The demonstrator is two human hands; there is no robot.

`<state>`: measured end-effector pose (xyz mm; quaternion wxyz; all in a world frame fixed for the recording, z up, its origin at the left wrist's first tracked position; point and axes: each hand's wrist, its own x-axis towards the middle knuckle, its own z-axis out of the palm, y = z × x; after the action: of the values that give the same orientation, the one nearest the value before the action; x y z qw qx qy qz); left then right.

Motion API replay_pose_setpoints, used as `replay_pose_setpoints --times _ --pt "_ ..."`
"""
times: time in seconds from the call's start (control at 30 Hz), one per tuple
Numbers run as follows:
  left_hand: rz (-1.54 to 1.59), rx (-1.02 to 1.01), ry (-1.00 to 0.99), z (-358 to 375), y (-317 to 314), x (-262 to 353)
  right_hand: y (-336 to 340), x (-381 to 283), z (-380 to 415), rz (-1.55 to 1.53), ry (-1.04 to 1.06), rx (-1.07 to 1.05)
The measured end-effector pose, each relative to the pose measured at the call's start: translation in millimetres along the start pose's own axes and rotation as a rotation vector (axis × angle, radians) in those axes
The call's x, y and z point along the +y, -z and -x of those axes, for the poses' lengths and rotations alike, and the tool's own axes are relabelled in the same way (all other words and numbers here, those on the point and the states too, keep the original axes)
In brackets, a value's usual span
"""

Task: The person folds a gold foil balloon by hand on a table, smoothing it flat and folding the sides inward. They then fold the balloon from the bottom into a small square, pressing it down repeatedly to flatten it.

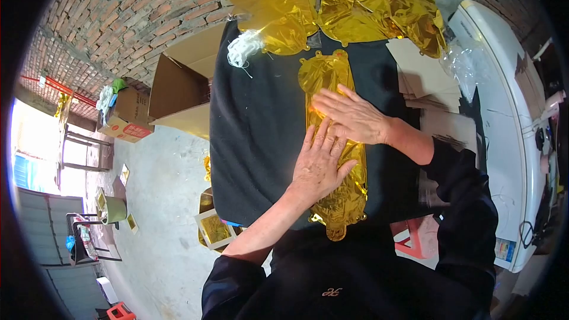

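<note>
A long flat gold foil piece [339,201] lies lengthwise on the black cloth [255,136], its near end reaching the cloth's front edge. My left hand [320,166] rests flat on its middle with the fingers spread. Just beyond, my right hand [354,117] lies palm down across the foil, fingers stretched toward the left and the thumb apart. The fingertips of my left hand meet the underside of my right hand. More gold foil pieces [361,12] are heaped at the far edge, beside a bundle of white string [245,47].
Cardboard sheets [424,74] lie at the cloth's right side, near clear plastic [465,65]. A white appliance [504,142] stands further right. An open cardboard box [178,89] is at the left, with a green bin [112,209] on the floor.
</note>
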<state>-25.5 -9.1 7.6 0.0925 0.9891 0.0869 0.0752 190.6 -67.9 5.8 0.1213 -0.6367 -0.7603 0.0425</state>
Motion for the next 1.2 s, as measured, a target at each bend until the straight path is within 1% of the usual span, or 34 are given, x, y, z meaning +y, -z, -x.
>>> replay_pose_setpoints --times 0.07,0.13,0.23,0.37,0.47,0.5,0.53,0.6,0.63,0.67,0.7,0.77,0.87,0.97,1.0,1.1,1.13,1.17,1.2 --pt "0.024 0.08 -0.003 1 -7 -1 2 8 -2 0.05 -0.033 -0.06" --pt "0.014 0.092 -0.007 1 -10 -2 7 19 -8 0.1 -0.066 -0.121" --pt "-0.001 0.084 -0.006 1 -9 -1 10 31 -15 0.146 -0.092 -0.104" --pt "-0.004 0.066 0.006 1 -6 0 18 50 -26 0.17 -0.217 -0.13" --pt "-0.002 0.082 0.002 1 -5 0 13 66 -30 0.251 -0.231 -0.067" --pt "-0.007 0.064 0.007 2 -5 0 12 70 -31 0.286 -0.242 -0.053" --pt "-0.012 0.046 0.011 1 -4 1 13 73 -32 0.274 -0.237 0.023" --pt "-0.011 0.033 0.016 1 -3 1 15 77 -32 0.359 -0.24 0.048" --pt "-0.005 0.037 0.017 1 -3 1 19 73 -33 0.4 -0.242 0.062" --pt "0.002 0.041 0.02 1 -4 0 20 65 -32 0.429 -0.18 0.123" --pt "0.004 0.071 0.009 2 -5 0 20 54 -27 0.441 -0.141 0.11" --pt "0.008 0.127 -0.013 2 -8 -1 22 24 -19 0.394 -0.055 0.056" --pt "0.006 0.074 -0.003 1 -8 -1 23 -2 1 0.179 0.004 -0.037" --pt "0.006 0.16 -0.017 2 -11 -2 11 4 14 0.055 -0.096 -0.064" --pt "0.005 0.178 -0.022 2 -11 -2 3 11 16 0.142 -0.078 0.008" --pt "0.01 0.212 -0.03 2 -13 -2 5 15 16 0.38 -0.083 0.119" --pt "0.011 0.217 -0.03 2 -13 -3 11 9 17 0.353 -0.103 0.114" --pt "0.011 0.224 -0.033 3 -13 -3 13 6 21 0.288 -0.071 0.157" --pt "0.025 0.23 -0.039 3 -13 -3 16 0 29 0.286 -0.03 0.172"
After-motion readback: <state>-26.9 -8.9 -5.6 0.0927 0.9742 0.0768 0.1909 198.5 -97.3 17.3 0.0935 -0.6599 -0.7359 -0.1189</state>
